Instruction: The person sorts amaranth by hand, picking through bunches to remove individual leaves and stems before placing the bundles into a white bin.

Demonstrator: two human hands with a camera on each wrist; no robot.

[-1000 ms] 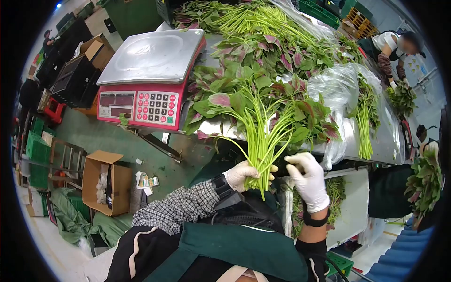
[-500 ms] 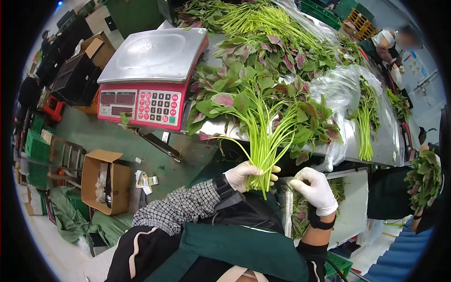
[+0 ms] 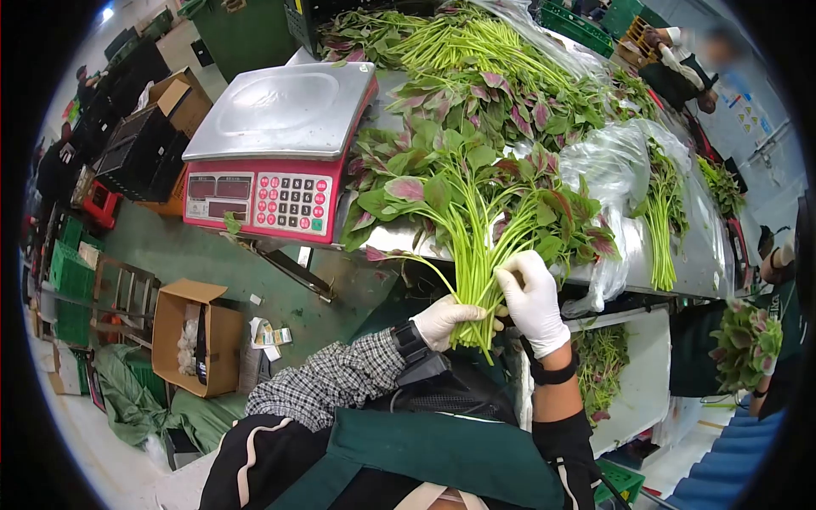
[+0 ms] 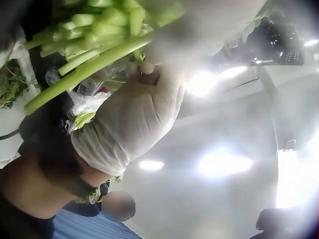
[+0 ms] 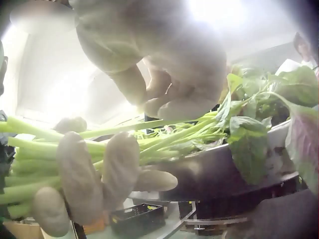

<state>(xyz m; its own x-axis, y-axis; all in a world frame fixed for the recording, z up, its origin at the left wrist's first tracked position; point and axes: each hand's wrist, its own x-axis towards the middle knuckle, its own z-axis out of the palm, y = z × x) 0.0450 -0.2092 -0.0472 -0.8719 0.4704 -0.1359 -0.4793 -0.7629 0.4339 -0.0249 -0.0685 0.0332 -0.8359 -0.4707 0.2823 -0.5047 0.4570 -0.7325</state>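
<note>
My gloved left hand [image 3: 449, 321] grips a bunch of amaranth [image 3: 476, 242] round its lower stems, in front of the table edge. The leaves, green with purple patches, fan out away from me. My gloved right hand [image 3: 534, 297] is at the right side of the bunch, its fingers curled and the tips pinching at the stems just above the left hand. In the right wrist view the left fingers [image 5: 79, 174] wrap the pale green stems from below, with the right thumb and fingertips close over them. Cut stem ends [image 4: 94, 30] show in the left wrist view.
A red scale [image 3: 263, 195] with a steel pan stands left on the table. More amaranth [image 3: 484, 51] is heaped behind, beside clear plastic bags [image 3: 608, 161] and another bunch [image 3: 656, 225]. A white bin [image 3: 637, 365] with trimmings stands right. Other people work at the right.
My right hand first drew down and right from the stems, then came back up and left onto them. My left hand keeps its hold on the bunch.
</note>
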